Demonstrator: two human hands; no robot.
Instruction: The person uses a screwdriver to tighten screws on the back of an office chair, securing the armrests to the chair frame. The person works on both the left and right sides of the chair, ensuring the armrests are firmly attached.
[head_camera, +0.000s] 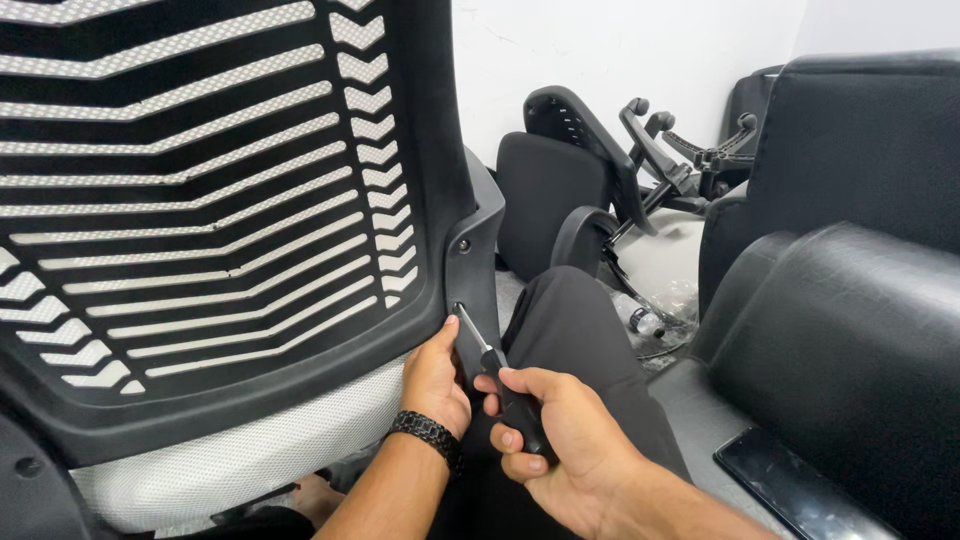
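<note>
Gripping a screwdriver (500, 378) by its black handle, the right hand (560, 445) wraps its fingers round it and angles the metal shaft up and left. The tip meets the lower edge of the black chair back (440, 150), at a screw spot below another screw (464, 244) on the same side bracket. The left hand (435, 380), with a dark bracelet (428, 435) at the wrist, presses against the frame just beside the tip, fingers curled behind the edge. White mesh shows through the back's slats. Behind lie other chair parts (570, 190) by the white wall. A black seat (850, 350) is at right, a phone (800, 490) resting on it.
</note>
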